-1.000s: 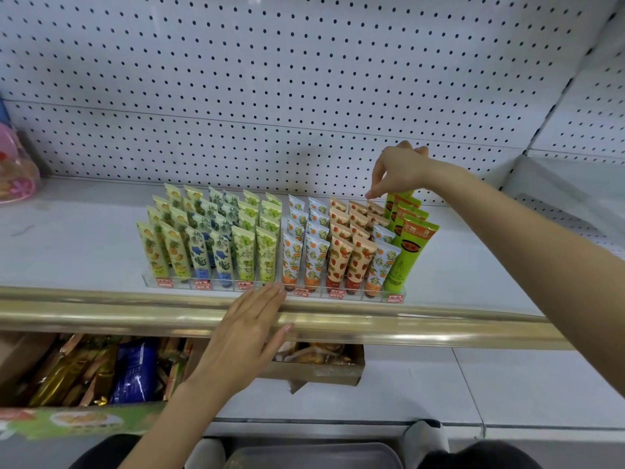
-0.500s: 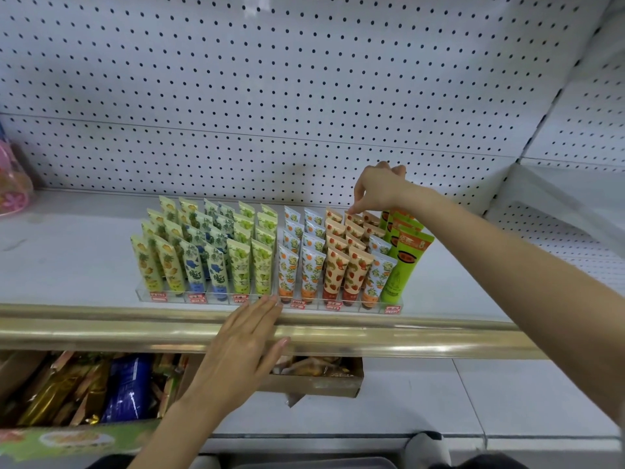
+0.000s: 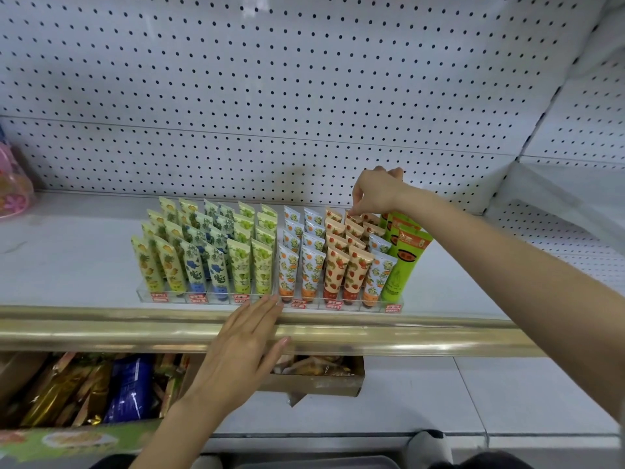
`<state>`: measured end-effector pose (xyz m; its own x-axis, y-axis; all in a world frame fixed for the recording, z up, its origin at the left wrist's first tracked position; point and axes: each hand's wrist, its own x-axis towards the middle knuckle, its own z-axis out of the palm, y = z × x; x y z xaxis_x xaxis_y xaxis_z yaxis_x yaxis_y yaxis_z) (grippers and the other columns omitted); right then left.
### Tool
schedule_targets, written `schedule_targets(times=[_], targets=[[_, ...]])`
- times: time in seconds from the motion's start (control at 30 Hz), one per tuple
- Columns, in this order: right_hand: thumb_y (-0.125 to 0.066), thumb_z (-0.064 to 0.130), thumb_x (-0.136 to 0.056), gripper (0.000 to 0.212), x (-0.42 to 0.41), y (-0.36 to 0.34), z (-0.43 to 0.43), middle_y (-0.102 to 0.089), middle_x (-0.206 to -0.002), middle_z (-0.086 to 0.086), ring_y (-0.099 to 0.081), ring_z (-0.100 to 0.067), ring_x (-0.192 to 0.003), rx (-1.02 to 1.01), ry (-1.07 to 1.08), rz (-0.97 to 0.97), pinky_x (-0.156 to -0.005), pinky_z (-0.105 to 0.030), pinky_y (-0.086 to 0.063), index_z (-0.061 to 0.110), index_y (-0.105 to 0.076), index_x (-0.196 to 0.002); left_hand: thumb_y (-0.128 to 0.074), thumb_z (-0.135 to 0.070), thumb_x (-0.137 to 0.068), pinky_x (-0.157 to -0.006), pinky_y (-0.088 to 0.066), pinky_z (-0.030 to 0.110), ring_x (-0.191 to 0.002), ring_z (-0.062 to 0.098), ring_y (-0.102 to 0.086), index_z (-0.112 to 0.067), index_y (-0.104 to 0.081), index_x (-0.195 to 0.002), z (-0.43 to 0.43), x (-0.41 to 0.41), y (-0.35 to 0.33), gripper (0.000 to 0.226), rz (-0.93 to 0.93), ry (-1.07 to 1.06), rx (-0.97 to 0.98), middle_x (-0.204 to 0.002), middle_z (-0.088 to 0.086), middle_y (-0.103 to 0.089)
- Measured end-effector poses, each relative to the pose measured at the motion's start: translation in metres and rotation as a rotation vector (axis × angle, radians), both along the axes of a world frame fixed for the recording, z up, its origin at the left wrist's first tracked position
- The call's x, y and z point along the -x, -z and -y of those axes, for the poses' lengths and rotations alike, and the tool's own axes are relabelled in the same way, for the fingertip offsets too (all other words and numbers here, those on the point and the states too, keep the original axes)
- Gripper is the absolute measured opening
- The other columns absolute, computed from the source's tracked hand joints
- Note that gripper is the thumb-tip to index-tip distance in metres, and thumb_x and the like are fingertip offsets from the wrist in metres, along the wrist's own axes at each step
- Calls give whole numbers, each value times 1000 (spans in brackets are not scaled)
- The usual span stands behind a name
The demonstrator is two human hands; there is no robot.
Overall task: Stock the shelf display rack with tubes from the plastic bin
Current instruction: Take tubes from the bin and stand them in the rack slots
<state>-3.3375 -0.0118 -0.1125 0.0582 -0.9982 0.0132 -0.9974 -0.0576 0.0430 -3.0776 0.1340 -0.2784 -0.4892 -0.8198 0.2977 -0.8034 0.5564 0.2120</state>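
A clear display rack [image 3: 270, 301] stands on the white shelf, filled with rows of upright printed tubes. Yellow, blue and green tubes [image 3: 206, 252] fill its left half; orange and strawberry tubes [image 3: 334, 262] fill its right half. Taller green tubes [image 3: 404, 255] stand at the right end. My right hand [image 3: 378, 192] reaches over the back row and pinches the top of a strawberry tube [image 3: 353, 218] there. My left hand [image 3: 247, 343] lies flat with straight fingers on the gold shelf rail, its fingertips touching the rack's front edge. The plastic bin is barely visible at the bottom edge.
A white pegboard wall [image 3: 304, 96] rises behind the shelf. The gold rail [image 3: 406, 340] runs along the shelf front. Below it sit a box of snack packets [image 3: 84, 390] and a cardboard box [image 3: 318, 377]. A pink bag [image 3: 12, 187] stands at far left.
My right hand has moved left from the tall green tubes to the back strawberry tube and lowered onto it. My left hand has stayed on the rail.
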Motion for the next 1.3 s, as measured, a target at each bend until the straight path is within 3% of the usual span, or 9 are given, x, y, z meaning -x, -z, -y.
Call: schedule_targets(times=[0.2, 0.4, 0.5, 0.87, 1.3], targets=[[-68, 36, -81, 21, 1, -2, 1, -45, -66, 6, -34, -22, -97, -7, 20, 38, -91, -42, -26, 17, -65, -72, -23, -51, -100, -114, -18, 28, -132, 13, -45, -13, -50, -139, 1, -1, 1, 61, -3, 0, 10, -141, 1, -52], [-68, 34, -83, 17, 13, -15, 2, -52, -96, 1, -38, -25, -111, 62, 33, 69, -87, -40, -25, 17, -69, -87, -29, -48, -99, -116, -11, 23, -134, 13, -44, -13, -51, -138, 2, 0, 0, 57, 16, 0, 3, -141, 1, -52], [-71, 34, -80, 15, 14, -16, 3, -54, -94, 1, -38, -26, -114, 32, 65, 27, -81, -38, -21, 22, -63, -79, -29, -48, -99, -116, -11, 23, -132, 13, -45, -12, -51, -137, 1, 0, -1, 57, 22, -3, 2, -140, 2, -54], [-77, 34, -72, 26, 10, -3, 8, -54, -91, -3, -37, -26, -115, -15, 157, -40, -80, -40, -22, 20, -59, -85, -29, -48, -99, -115, -13, 24, -132, 14, -46, -12, -51, -137, 1, 1, 0, 57, 20, -9, 5, -140, 2, -54], [-77, 33, -73, 18, 13, -3, 8, -62, -97, -3, -38, -25, -114, -6, 159, -43, -80, -39, -23, 21, -65, -82, -31, -47, -99, -116, -14, 25, -134, 12, -42, -13, -50, -138, 1, 1, 1, 56, -2, -2, 13, -142, 2, -52]])
